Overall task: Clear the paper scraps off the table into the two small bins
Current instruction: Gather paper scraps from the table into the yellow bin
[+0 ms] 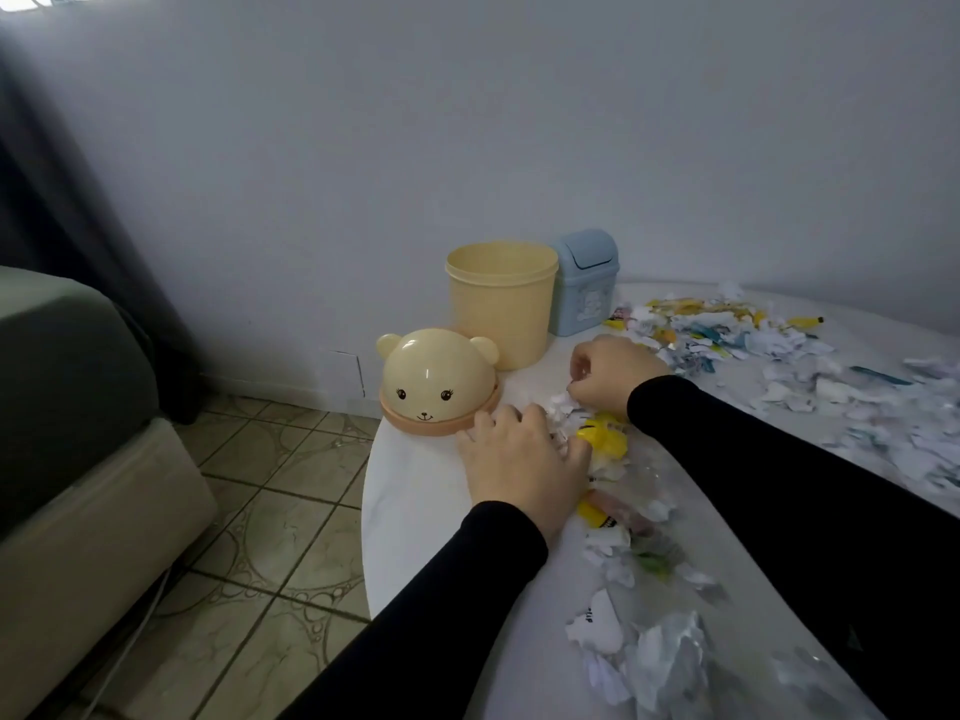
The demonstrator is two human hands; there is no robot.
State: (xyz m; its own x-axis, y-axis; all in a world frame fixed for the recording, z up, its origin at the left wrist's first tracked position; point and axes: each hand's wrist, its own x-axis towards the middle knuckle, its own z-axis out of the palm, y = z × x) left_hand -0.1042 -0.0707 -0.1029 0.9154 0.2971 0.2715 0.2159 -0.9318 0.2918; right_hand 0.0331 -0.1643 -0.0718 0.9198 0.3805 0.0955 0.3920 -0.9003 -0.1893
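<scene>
A yellow bin stands open at the table's far left corner, with its bear-faced lid lying on the table in front of it. A small blue bin with a swing lid stands just right of the yellow one. White, yellow and blue paper scraps cover much of the white table. My left hand lies over a small heap of scraps beside the lid, fingers curled around it. My right hand pinches white scraps at the far side of that heap.
The table's left edge curves close to my left hand, with tiled floor below. A grey sofa stands at the left and a dark curtain hangs behind it. More scraps lie near the front edge.
</scene>
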